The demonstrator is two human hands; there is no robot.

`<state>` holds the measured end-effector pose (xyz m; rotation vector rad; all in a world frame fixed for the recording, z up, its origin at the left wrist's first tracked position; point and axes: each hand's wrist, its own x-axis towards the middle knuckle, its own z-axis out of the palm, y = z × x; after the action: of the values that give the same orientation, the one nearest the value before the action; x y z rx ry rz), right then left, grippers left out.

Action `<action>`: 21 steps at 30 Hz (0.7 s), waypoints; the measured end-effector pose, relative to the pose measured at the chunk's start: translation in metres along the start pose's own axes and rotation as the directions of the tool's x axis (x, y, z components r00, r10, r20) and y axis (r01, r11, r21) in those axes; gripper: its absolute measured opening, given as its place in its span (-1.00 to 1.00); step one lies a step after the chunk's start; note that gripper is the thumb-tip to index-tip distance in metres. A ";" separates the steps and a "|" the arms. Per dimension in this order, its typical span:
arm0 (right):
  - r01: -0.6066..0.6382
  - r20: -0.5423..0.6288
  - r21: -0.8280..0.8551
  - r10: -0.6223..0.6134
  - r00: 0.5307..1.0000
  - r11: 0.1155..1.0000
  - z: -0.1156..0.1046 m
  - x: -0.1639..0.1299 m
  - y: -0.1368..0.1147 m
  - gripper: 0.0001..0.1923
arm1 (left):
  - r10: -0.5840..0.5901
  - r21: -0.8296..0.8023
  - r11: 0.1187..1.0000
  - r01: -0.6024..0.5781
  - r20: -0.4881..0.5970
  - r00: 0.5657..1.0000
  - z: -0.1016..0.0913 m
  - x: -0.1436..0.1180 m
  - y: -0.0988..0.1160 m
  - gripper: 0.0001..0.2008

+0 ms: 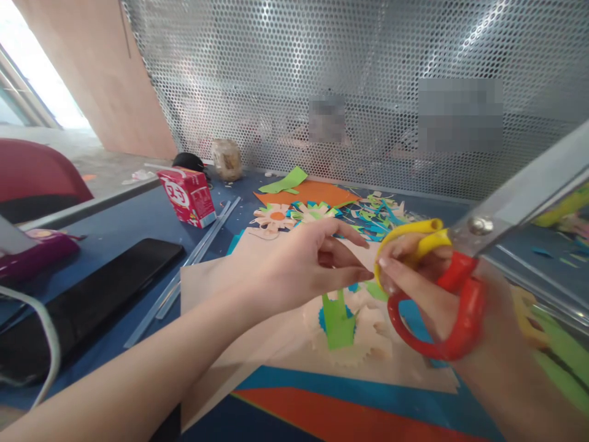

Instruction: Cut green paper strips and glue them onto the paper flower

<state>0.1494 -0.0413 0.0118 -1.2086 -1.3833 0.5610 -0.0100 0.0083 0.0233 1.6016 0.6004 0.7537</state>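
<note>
My right hand (414, 276) holds a pair of scissors (481, 226) with yellow and red handles, its fingers among the loops. The blades point up and to the right. My left hand (317, 258) reaches in from the left with its fingers partly bent and apart; one fingertip comes close to the yellow handle, and whether they touch is unclear. Below my hands, a scalloped cream paper flower (368, 344) with a blue centre lies on cream paper sheets (221, 301). A notched green paper piece (340, 331) covers part of that centre, its upper end hidden behind my left hand.
Paper flowers (277, 216), orange paper (317, 194) and many scraps (381, 209) lie toward the perforated metal panel (276, 80). To the left are a red drink carton (188, 196), clear strips (184, 270), a black phone-like slab (101, 294) and a white cable (46, 331).
</note>
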 end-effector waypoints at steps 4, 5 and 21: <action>-0.114 0.077 -0.033 0.117 0.990 0.993 0.003 0.003 -0.001 -0.82 | -0.038 0.068 0.997 0.038 0.001 0.999 -0.005 0.006 -0.002 -0.81; -0.182 0.130 -0.038 0.185 0.974 0.983 0.004 0.003 -0.001 -0.81 | -0.036 0.084 0.996 0.036 0.001 0.999 -0.007 0.007 -0.003 -0.80; -0.426 0.328 0.262 0.335 0.883 0.866 0.015 -0.002 0.012 -0.89 | 0.061 -0.163 0.982 -0.091 -0.181 0.982 -0.011 0.006 0.003 -0.89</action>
<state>0.1393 -0.0344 -0.0029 -1.1647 -1.2086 1.2340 -0.0145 0.0197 0.0284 1.4161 0.5867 0.9849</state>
